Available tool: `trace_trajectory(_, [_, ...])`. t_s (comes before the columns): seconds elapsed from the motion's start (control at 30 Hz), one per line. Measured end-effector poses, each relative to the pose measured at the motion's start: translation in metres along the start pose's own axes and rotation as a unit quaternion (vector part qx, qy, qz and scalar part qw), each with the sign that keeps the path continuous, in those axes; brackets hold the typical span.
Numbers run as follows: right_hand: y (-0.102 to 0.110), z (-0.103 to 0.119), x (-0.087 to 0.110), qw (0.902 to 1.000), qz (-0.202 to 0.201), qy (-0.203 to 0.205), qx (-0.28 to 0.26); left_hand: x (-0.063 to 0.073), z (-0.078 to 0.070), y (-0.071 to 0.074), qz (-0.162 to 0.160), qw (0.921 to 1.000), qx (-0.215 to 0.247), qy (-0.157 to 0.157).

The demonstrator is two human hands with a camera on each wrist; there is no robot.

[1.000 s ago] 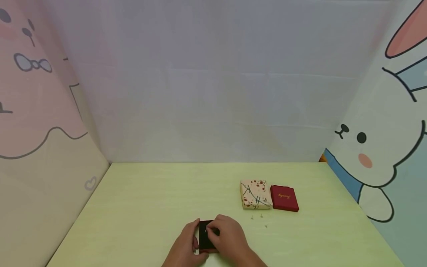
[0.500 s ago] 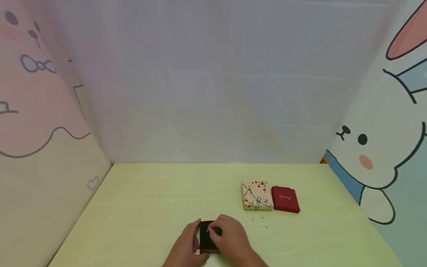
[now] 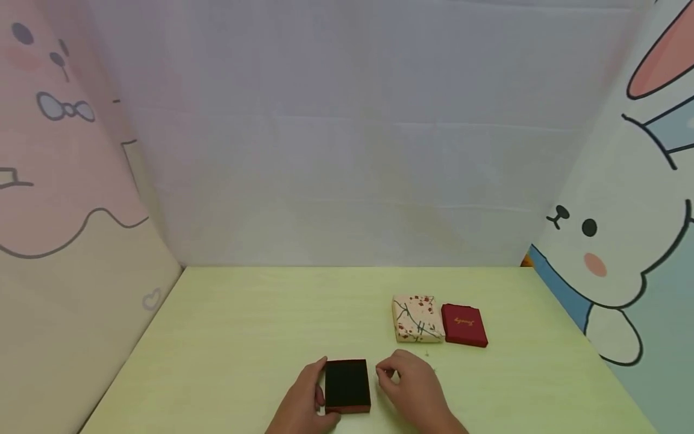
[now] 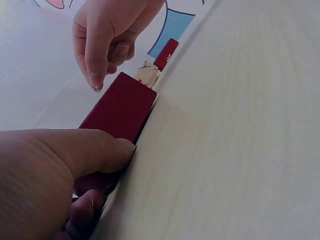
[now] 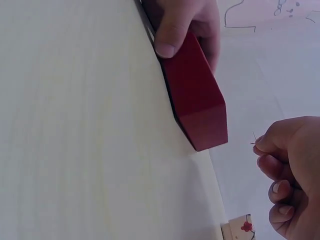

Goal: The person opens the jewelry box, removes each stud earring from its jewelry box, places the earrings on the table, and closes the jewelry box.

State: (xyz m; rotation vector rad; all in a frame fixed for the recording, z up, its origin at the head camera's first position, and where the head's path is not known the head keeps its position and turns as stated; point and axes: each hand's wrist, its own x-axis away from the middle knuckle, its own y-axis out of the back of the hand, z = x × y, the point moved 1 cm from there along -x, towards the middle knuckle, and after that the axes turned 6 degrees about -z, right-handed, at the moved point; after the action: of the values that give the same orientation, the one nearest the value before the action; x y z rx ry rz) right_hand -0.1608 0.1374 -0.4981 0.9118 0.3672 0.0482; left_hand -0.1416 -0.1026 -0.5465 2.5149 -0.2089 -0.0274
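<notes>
An uncovered dark red box [image 3: 348, 408] with a black inside surface sits at the table's near edge. My left hand [image 3: 306, 395] grips its left side, thumb on the near wall and fingers at the back, as the left wrist view also shows with the box's red wall [image 4: 120, 107]. Just right of the box my right hand [image 3: 414, 386] is raised, thumb and forefinger pinched together. In the right wrist view a thin pin, seemingly a stud earring [image 5: 254, 138], sticks out from those fingertips. A glint shows at the same fingertips in the left wrist view.
Behind the hands stand a cream flower-patterned box [image 3: 417, 319] and a red box lid [image 3: 464, 325] with gold lettering, side by side. Tiny earring-like pieces [image 3: 426, 354] lie on the pale table [image 3: 244, 337] before them, partly hidden by my right hand. Printed cloth walls surround the table.
My right hand has lifted off the black surface and moved right, carrying the pinched earring, so the whole black surface now shows. My left hand keeps its grip on the box.
</notes>
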Motion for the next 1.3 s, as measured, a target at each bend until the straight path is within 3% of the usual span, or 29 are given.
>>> trace_trajectory(0.13, [0.006, -0.010, -0.001, 0.9988, -0.033, -0.028, 0.021, -0.001, 0.000, 0.000, 0.006, 1.0000, -0.001, 0.003])
trace_trajectory(0.57, [0.043, -0.047, -0.009, 0.9927, -0.063, -0.092, 0.046, -0.002, 0.000, -0.003, 0.007, 0.9999, 0.008, -0.001])
trace_trajectory(0.9, [0.047, -0.058, -0.011, 0.9933, -0.039, -0.096, 0.052, -0.002, 0.000, 0.001, 0.010, 0.9999, 0.001, 0.000])
trace_trajectory(1.13, [0.037, -0.065, -0.012, 0.9923, 0.027, -0.082, 0.089, -0.002, 0.002, 0.001, 0.012, 0.9999, 0.004, 0.001])
trace_trajectory(1.3, [0.032, -0.067, -0.014, 0.9903, 0.049, -0.074, 0.106, -0.002, 0.003, 0.000, 0.011, 0.9999, 0.008, -0.007])
